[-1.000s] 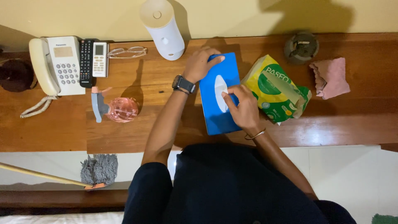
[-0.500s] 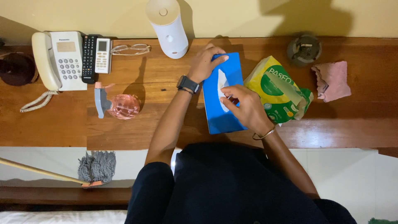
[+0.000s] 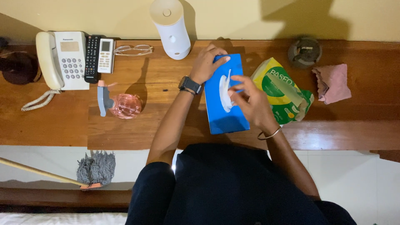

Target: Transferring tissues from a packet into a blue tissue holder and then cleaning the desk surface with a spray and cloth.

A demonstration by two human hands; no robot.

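A blue tissue box (image 3: 223, 118) lies flat on the wooden desk (image 3: 62, 125) in front of me. My left hand (image 3: 207, 63), with a dark watch on the wrist, grips the far end of the box and holds it down. My right hand (image 3: 251, 103), with a thin bangle on the wrist, hovers over the box's oval slot. Its fingertips are bunched on the white tissue (image 3: 225, 91) that sticks out of the slot.
A green and yellow soft tissue pack (image 3: 288, 95) lies right of the box, with a pink cloth (image 3: 332, 82) and a dark round object (image 3: 305, 52) beyond. A white cylinder (image 3: 171, 27), glasses (image 3: 132, 50), two remotes (image 3: 99, 56), a telephone (image 3: 62, 58) and a pink spray bottle (image 3: 121, 105) sit to the left. A mop (image 3: 93, 168) rests on the floor.
My right hand has moved from resting on the box's near half up to the slot, with its fingers closing on the tissue. My left hand stays on the far end.
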